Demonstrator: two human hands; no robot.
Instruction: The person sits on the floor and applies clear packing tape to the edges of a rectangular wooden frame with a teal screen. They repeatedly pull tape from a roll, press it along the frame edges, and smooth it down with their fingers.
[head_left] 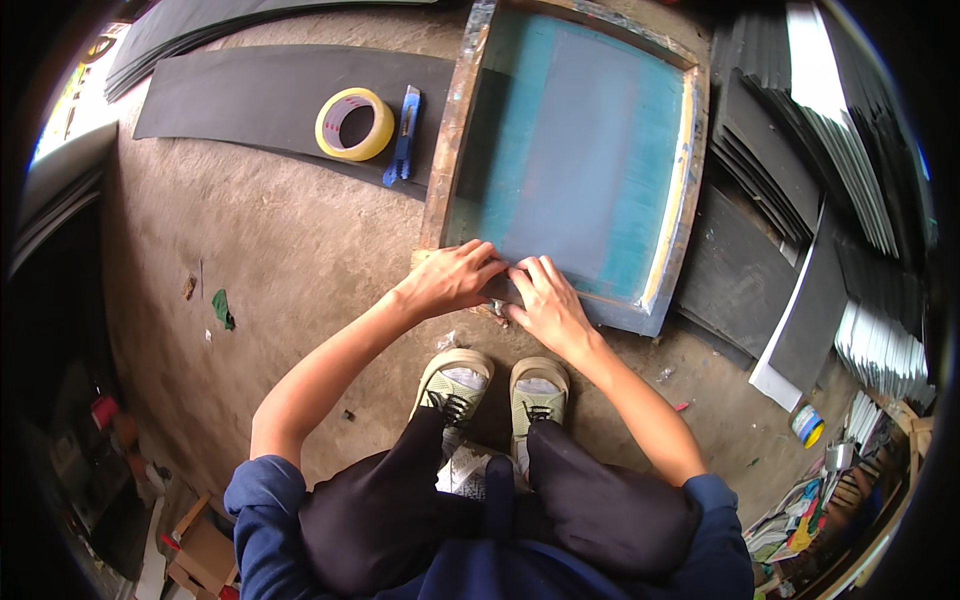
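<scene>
A screen printing frame (690, 150) with a worn, paint-stained wooden rim lies in front of me, its teal mesh (495, 200) showing a greyish band down the middle. My left hand (455, 277) is closed at the near rail by the left corner, fingertips bent over the wood. Close beside it, my right hand (550, 308) pinches the same rail, fingers on top and thumb on the near side. The fingertips of both hands almost meet. Whether anything thin lies under them, I cannot tell.
Left of the frame, a yellow tape roll (355, 124) and a blue utility knife (403, 135) rest on a black sheet (240, 100). Stacked black and white sheets (770, 150) line the right side. A small tub (807, 425) stands lower right. Scraps dot the concrete floor (270, 240).
</scene>
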